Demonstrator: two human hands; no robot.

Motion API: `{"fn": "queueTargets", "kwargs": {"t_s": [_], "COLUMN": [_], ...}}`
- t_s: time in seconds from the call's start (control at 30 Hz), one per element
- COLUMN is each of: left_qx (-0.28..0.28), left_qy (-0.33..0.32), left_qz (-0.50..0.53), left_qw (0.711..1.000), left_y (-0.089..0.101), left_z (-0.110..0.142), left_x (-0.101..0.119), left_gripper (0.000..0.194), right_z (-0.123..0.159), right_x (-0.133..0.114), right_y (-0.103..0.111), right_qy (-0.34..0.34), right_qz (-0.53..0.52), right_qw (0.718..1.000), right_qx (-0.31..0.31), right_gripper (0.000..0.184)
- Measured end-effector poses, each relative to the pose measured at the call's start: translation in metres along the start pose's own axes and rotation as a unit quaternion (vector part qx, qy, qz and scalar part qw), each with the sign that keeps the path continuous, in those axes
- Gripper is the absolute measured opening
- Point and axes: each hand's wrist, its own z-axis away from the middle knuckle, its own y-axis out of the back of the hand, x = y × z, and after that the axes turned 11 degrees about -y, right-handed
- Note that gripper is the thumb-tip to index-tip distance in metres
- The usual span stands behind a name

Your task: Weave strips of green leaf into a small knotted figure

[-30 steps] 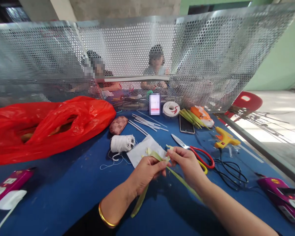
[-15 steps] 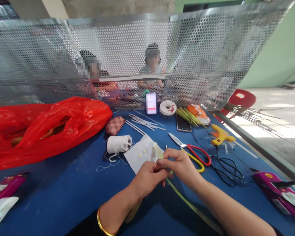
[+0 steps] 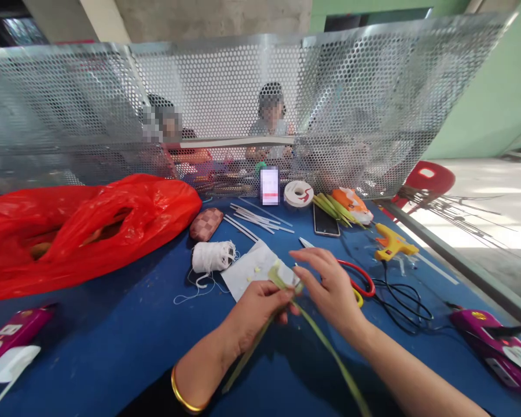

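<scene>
My left hand [image 3: 256, 310] pinches a folded green leaf strip [image 3: 286, 292] just above the blue table [image 3: 113, 341]. Two long tails of the strip trail back toward me. My right hand [image 3: 330, 284] hovers beside it with fingers loosely spread, fingertips near the fold, holding nothing I can see. Under the hands lies a white paper sheet [image 3: 247, 269] with small scraps. Red-handled scissors [image 3: 356, 278] lie just behind my right hand, partly hidden by it.
A white thread spool [image 3: 212, 256], a red plastic bag [image 3: 82, 231], a yellow glue gun [image 3: 391, 244] with black cord, white sticks [image 3: 256, 217], a phone [image 3: 325, 220], tape roll [image 3: 298, 193] and green strips [image 3: 330, 207] lie around. Perforated metal screen [image 3: 243, 104] behind; two people sit beyond it.
My right hand has let go of the strip and lifted up and right, its fingers opening. The left hand keeps its pinch on the fold.
</scene>
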Motion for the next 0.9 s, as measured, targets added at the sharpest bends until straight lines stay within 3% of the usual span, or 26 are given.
{"fn": "queueTargets", "kwargs": {"t_s": [0.07,0.1,0.23,0.3,0.4,0.5,0.67,0.9], "left_qx": [0.041,0.055,0.07,0.077,0.08,0.065,0.038,0.01], "left_qy": [-0.014,-0.021,-0.039,-0.046,-0.049,-0.036,-0.02,-0.009], "left_qz": [0.033,0.045,0.043,-0.006,-0.06,-0.082,-0.105,0.032], "left_qw": [0.999,0.997,0.996,0.996,0.994,0.994,0.993,0.999], "left_y": [0.005,0.008,0.014,0.014,0.012,0.011,0.015,0.017], "left_z": [-0.001,-0.002,-0.006,-0.007,-0.007,-0.007,-0.008,-0.007], "left_x": [0.006,0.009,0.01,0.008,0.005,0.004,0.004,0.009], "left_gripper": [0.042,0.043,0.045,0.038,0.032,0.034,0.034,0.038], "right_z": [-0.002,-0.003,-0.001,0.001,0.003,0.003,-0.001,-0.002], "right_x": [-0.002,-0.002,-0.001,0.001,0.002,0.001,-0.003,-0.001], "right_y": [0.01,0.013,0.008,0.001,-0.004,0.0,0.008,0.009], "right_qy": [-0.004,-0.029,-0.122,-0.147,-0.155,-0.123,-0.085,-0.082], "right_qz": [0.029,0.036,0.011,-0.02,-0.027,-0.003,0.03,0.06], "right_qw": [0.999,0.999,0.971,0.954,0.955,0.966,0.966,0.972], "right_qx": [0.035,0.011,-0.204,-0.26,-0.253,-0.228,-0.242,-0.211], "right_gripper": [0.019,0.02,0.026,0.025,0.024,0.025,0.028,0.027]}}
